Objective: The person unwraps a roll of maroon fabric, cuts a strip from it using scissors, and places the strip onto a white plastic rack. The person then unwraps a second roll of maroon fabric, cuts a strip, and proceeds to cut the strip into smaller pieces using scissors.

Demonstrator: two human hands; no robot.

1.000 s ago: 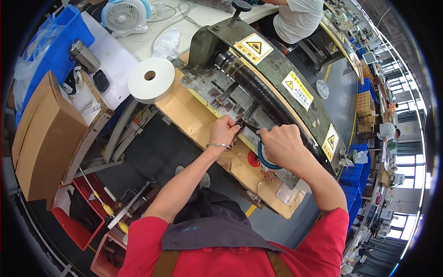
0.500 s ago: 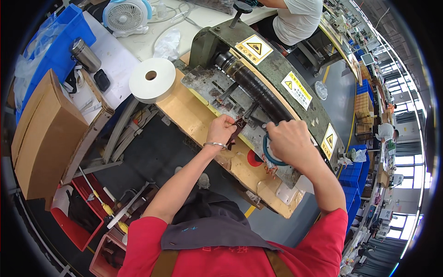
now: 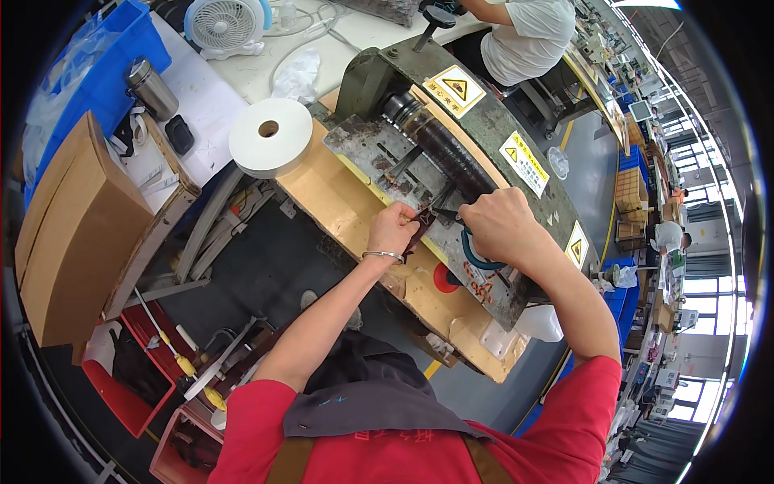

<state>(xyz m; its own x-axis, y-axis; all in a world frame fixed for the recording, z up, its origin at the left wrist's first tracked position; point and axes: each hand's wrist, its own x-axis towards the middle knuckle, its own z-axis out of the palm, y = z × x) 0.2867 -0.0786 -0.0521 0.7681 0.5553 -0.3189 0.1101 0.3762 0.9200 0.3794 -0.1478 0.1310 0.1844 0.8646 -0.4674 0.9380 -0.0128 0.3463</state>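
My left hand (image 3: 393, 231) pinches a dark maroon strip (image 3: 419, 229), kind unclear, over the yellow edge of the machine's metal plate (image 3: 367, 153). In my right hand (image 3: 501, 228) are scissors with a teal looped handle (image 3: 477, 258); their dark blades point left, toward the strip beside my left fingertips. Whether the blades touch the strip cannot be made out. Beyond both hands runs the machine's black roller (image 3: 446, 153), under a green cover (image 3: 476, 121) with yellow warning labels. Small reddish scraps (image 3: 481, 289) lie on the plate below the scissors' handle.
A wooden trough (image 3: 347, 198) runs along the machine's near side. At its left end sits a large white roll (image 3: 284, 153). Left of that are a cardboard box (image 3: 85, 234), a steel flask (image 3: 151, 90) and a blue bin (image 3: 97, 68). Another person (image 3: 528, 40) sits behind the machine.
My right hand has moved slightly up and left, bringing the scissors closer to the strip and my left fingers. The reddish scraps beneath it show more fully. My left hand keeps its pinch.
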